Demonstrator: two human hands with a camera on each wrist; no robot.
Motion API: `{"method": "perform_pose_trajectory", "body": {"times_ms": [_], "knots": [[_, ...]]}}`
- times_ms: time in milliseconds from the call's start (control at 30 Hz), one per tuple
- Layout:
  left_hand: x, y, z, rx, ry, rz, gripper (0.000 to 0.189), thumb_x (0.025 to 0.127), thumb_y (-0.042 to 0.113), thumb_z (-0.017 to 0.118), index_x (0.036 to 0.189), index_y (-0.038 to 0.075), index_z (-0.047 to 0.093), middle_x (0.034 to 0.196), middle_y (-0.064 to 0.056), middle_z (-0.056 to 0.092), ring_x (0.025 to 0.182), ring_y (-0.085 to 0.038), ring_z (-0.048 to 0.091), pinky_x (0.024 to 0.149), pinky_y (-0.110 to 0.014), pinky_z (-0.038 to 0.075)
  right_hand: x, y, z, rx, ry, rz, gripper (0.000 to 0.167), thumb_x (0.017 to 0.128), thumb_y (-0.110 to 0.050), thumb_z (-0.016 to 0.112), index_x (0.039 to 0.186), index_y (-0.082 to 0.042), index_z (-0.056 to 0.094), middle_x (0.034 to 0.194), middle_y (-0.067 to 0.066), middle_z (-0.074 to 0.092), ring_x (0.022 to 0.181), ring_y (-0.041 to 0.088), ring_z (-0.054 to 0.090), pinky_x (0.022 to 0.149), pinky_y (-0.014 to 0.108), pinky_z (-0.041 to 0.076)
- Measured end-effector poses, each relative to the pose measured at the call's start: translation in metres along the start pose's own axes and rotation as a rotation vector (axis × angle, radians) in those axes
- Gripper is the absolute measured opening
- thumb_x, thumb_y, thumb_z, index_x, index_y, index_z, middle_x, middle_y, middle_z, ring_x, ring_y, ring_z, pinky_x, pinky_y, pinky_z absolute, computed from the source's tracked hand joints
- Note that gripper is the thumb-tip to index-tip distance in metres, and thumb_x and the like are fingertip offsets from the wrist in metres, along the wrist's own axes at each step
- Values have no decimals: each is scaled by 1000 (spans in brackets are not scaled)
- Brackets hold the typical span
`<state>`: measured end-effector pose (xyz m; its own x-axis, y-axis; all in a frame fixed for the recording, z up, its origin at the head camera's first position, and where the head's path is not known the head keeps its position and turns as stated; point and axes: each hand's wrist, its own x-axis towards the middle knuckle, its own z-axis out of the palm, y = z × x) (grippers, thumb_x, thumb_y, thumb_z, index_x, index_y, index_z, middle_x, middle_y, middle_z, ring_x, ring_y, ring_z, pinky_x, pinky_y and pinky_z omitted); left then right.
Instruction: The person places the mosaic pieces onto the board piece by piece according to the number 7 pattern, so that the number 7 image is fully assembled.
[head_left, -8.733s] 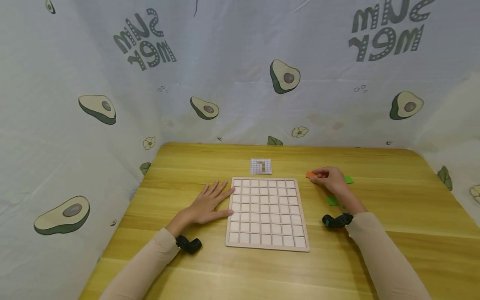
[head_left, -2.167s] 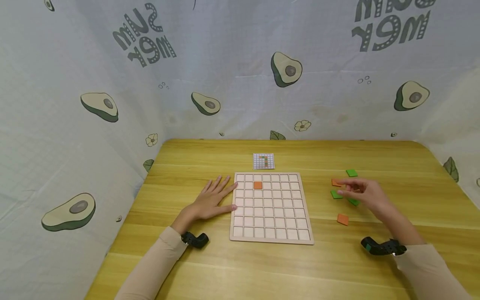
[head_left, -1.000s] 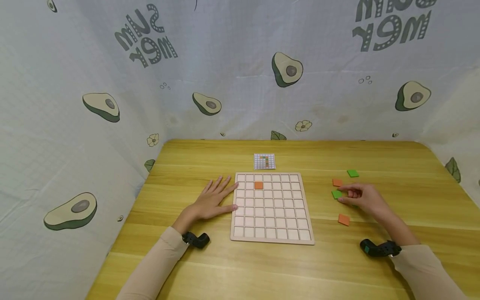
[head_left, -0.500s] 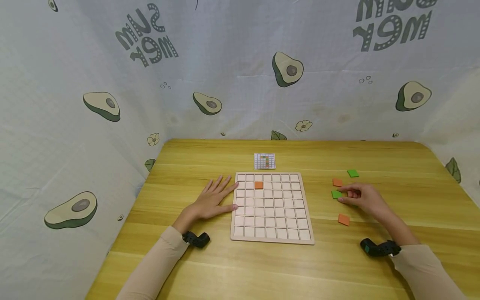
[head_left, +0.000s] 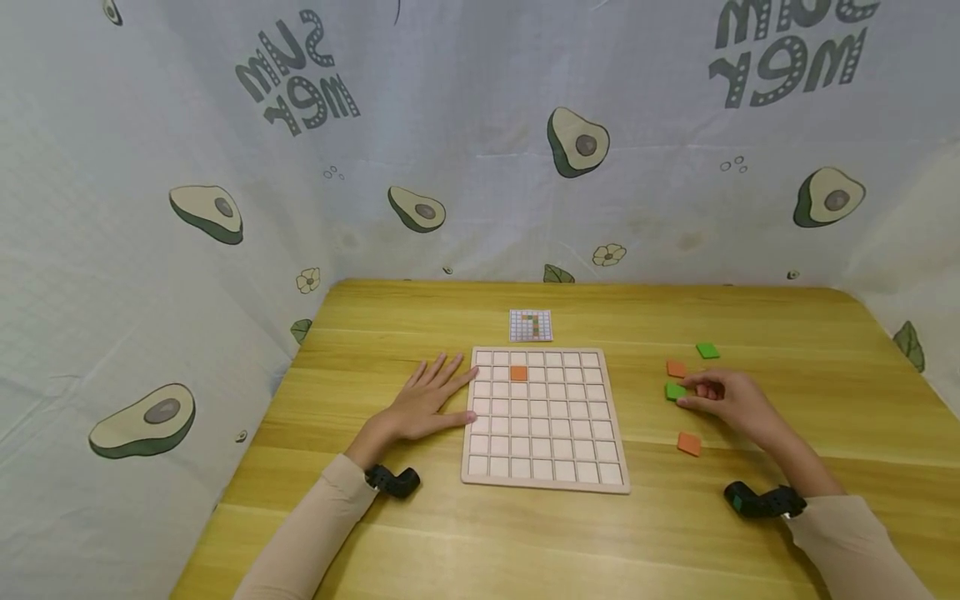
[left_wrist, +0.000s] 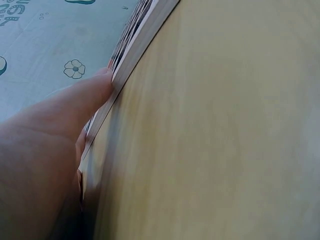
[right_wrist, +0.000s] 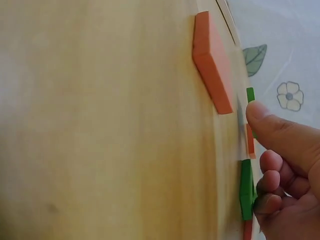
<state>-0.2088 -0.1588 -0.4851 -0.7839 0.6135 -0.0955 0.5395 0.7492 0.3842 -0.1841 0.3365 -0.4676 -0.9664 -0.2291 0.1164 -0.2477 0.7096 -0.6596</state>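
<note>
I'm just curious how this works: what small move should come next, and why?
Probably carry the green tile the right hand pinches over to the board: only one orange tile sits there, and the card seems to show green beside orange.

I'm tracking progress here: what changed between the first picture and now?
An orange tile now fills a cell of the once-empty grid board. The right hand has let go of its earlier orange tile, moved right and now pinches a green tile. The left hand and pattern card stayed put.
</note>
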Motion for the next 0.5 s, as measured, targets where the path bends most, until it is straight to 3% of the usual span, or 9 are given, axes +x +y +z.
{"method": "perform_pose_trajectory", "body": {"times_ms": [167,500], "knots": [[-1,1,1,-17,-2,-3,80,98,66,42,162,29,11,167,-5,-1,152,-29,-8,119,-50,-8,0,-5,-4,9,11,24,30,89,-9,76,109,12,69,77,5,54,64,9,42,52,25,36],[0,0,1,-8,4,-9,80,98,67,41,162,30,12,167,-4,-2,152,-28,-9,119,-50,-8,7,-28,-8,-23,43,-13,29,89,-11,76,108,10,70,77,4,55,62,10,44,51,24,37]]}}
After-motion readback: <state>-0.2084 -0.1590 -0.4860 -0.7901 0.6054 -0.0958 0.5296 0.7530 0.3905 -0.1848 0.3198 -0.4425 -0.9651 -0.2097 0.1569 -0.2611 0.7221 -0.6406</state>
